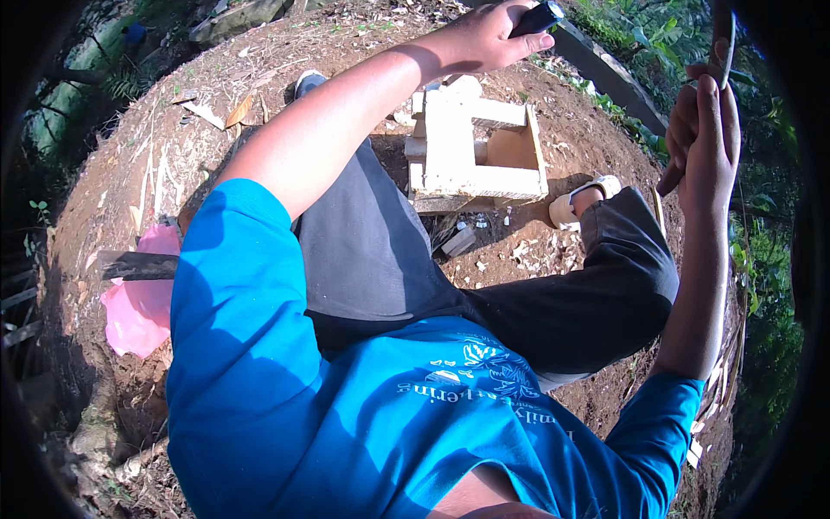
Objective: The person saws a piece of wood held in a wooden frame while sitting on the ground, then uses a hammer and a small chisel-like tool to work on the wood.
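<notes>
The black object [538,19] sits wrapped in the left hand [493,39], raised beyond the wooden frame [450,147] between the trousered legs [367,251]. The right hand [705,143] is lifted; whether it grips anything, I cannot tell. A firm grip, clear of the legs, seems wise.

At left, on brown soil [95,203], 1 crumpled pink sheet [138,320], with 1 dark flat strip [138,265] across it. Farther up, 1 dry orange-brown leaf [240,111]. At upper right, 1 long grey beam [609,82], and beyond it, green plants [640,39].
</notes>
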### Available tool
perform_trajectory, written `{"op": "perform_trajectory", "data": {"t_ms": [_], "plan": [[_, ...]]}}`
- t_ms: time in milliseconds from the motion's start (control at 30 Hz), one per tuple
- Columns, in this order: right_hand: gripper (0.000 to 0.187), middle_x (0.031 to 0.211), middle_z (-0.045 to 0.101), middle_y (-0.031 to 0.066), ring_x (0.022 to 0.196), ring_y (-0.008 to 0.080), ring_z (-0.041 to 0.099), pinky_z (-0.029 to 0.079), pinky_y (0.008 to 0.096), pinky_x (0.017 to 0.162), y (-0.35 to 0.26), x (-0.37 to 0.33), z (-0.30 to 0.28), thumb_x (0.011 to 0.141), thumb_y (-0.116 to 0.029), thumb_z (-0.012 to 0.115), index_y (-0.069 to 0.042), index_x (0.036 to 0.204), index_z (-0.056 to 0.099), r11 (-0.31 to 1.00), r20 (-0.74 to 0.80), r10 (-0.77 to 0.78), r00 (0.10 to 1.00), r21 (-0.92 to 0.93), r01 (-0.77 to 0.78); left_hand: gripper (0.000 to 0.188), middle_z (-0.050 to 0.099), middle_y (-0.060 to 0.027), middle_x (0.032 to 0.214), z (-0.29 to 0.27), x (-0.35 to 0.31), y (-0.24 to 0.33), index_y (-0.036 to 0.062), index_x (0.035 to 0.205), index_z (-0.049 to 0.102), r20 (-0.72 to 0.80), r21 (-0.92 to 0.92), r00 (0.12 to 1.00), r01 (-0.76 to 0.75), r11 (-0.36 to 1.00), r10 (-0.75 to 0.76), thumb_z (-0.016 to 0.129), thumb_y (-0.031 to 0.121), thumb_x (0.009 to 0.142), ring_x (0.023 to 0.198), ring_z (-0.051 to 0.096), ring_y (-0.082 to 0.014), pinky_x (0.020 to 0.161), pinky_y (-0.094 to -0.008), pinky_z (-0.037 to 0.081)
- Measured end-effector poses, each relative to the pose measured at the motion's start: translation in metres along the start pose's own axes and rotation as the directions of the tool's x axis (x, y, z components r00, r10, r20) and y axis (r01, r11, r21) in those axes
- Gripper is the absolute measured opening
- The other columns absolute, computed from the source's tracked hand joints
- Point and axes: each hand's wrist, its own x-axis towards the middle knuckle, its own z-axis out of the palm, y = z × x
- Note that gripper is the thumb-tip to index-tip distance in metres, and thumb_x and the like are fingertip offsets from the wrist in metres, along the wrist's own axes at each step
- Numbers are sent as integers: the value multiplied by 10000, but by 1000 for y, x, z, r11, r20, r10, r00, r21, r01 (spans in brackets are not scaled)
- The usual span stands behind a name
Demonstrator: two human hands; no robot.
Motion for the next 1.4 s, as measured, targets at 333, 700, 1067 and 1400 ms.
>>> {"op": "perform_trajectory", "data": {"t_ms": [333, 700, 1067, 1400], "plan": [[314, 698, 440, -55, 534, 13, 368, 283, 201, 478, 22, -5, 18, 1103, -317, 509, -38, 1205, 610, 988, 66, -101, 993, -112, 108, 294, 594, -61, 949, 2, 11, -19, 55, 1150, 544, 27, 29, 979, -203, 979, 202, 643, 299, 1020, 912, 566, -181, 867, -369, 481], [348, 735, 447, -57, 591, 10, 387, 319, 205, 529, 0, -1, 11, 1092, -350, 537, -47, 1241, 622, 959, 97, 90, 991, -275, -60, 258, 619, -83, 927, -12, 6, -7, 45, 1147, 569, -37, 41, 998, -43, 998, 45, 615, 265, 1021, 888, 586, -172, 844, -357, 490], [291, 680, 465, -59, 490, -11, 350, 282, 196, 433, -17, 13, 22, 1103, -334, 513, -60, 1128, 608, 961, -46, -185, 982, 201, 191, 334, 603, -66, 889, -12, 10, -46, 83, 1146, 580, -10, 80, 950, -309, 948, 311, 628, 386, 1013, 857, 591, -182, 810, -367, 480], [265, 717, 489, -36, 599, 62, 429, 376, 254, 550, 9, 6, 36, 1106, -295, 502, -47, 1056, 580, 978, 128, -123, 984, -153, 142, 305, 600, -47, 899, -14, -8, -11, 65, 1131, 582, -41, 41, 986, -160, 986, 161, 645, 338, 1010, 875, 581, -175, 815, -350, 470]]}}
